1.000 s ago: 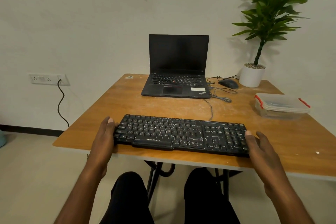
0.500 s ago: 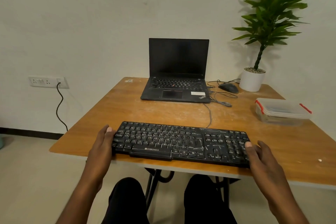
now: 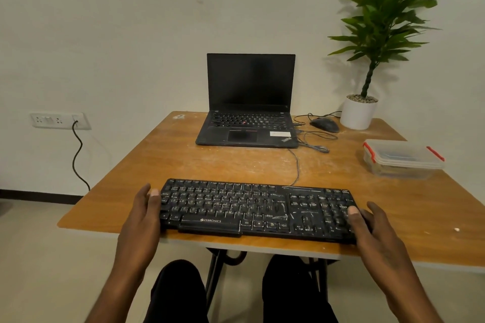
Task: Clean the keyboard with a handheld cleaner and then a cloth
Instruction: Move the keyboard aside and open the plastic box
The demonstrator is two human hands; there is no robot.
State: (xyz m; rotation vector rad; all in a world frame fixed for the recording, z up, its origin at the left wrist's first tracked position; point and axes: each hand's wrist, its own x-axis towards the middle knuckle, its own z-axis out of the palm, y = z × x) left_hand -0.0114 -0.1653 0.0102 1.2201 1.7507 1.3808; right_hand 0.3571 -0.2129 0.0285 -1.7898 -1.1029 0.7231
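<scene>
Keyboard (image 3: 258,211), black and marked with pale dust streaks, lies flat along the near edge of the worktop (image 3: 183,165), held at both ends. Left hand (image 3: 143,214) grips the left end: the thumb lies on the top-left corner keys and the fingers curl under or behind the edge, where the view hides them. Right hand (image 3: 372,225) grips the right end: the thumb presses on the keys beside the number pad and the fingers (image 3: 378,211) extend along the outer edge, close together; whether they wrap beneath cannot be told. A thin grey cable (image 3: 296,165) runs from the keyboard's rear edge toward an open black laptop (image 3: 249,102) at the far middle of the worktop, its screen dark. Just right of the laptop sit a black mouse (image 3: 324,124) and loose wires. A potted plant (image 3: 359,113) in a white pot stands at the far right corner. Nearer, at the right edge, rests a clear lidded container (image 3: 402,160) with red clips. A wall socket (image 3: 59,120) with a black cord plugged in is at left.
</scene>
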